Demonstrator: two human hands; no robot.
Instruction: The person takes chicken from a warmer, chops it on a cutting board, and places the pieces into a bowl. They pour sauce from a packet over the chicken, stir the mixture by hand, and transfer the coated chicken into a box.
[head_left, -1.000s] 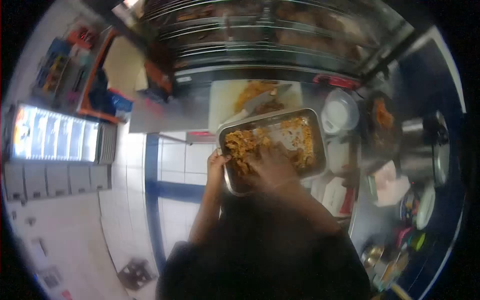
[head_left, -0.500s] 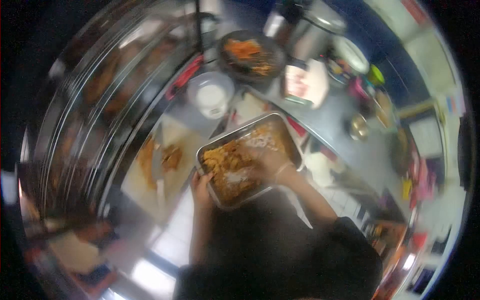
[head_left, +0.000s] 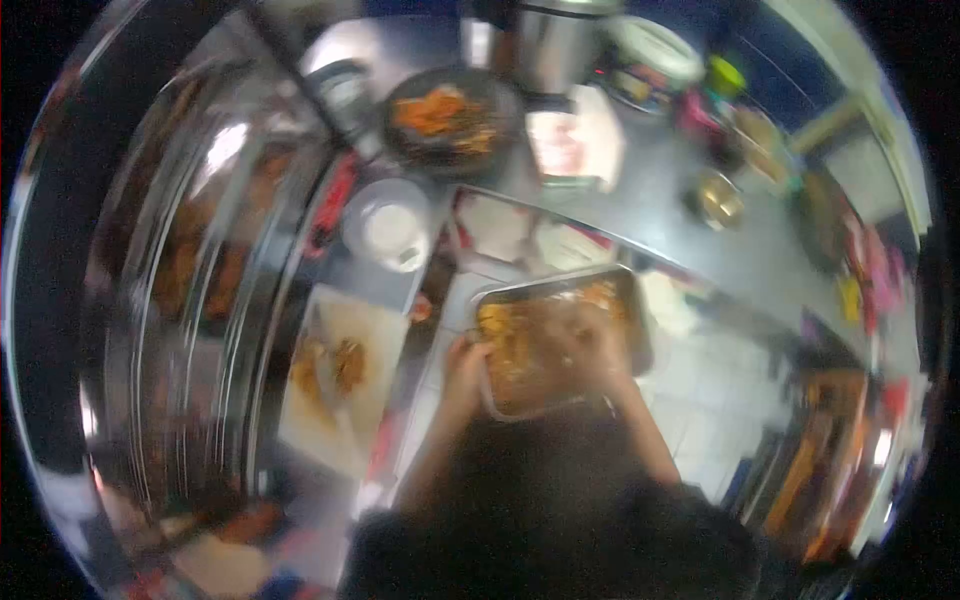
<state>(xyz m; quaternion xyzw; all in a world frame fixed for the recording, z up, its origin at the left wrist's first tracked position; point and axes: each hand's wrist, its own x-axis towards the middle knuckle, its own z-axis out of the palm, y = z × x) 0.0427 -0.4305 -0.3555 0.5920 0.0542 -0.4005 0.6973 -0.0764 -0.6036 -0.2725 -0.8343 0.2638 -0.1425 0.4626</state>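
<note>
A rectangular metal tray [head_left: 641, 325] is in front of my body. Inside lies a crumbly yellow-brown food mixture [head_left: 505, 350] with whitish patches. My left hand [head_left: 464, 372] is closed on the tray's left edge, thumb over the rim. Down in the tray, at its right half, my right hand [head_left: 602, 350] touches the mixture; its fingers are smeared by motion. To the left, a white cutting board [head_left: 375, 335] bears brown food pieces [head_left: 350, 366] and what looks like a knife [head_left: 335, 395], too blurred to be sure.
A glass display case [head_left: 200, 280] runs along the left. A white container [head_left: 387, 225] stands beside the cutting board. Farther back are a dark round pan [head_left: 405, 155] with orange food, a steel counter [head_left: 655, 205] and a small metal bowl [head_left: 718, 200]. Tiled floor [head_left: 700, 370] shows at right.
The view has turned, and the tray with both hands now appears farther right and lower. My left hand keeps its hold on the edge; my right hand is still in the mixture.
</note>
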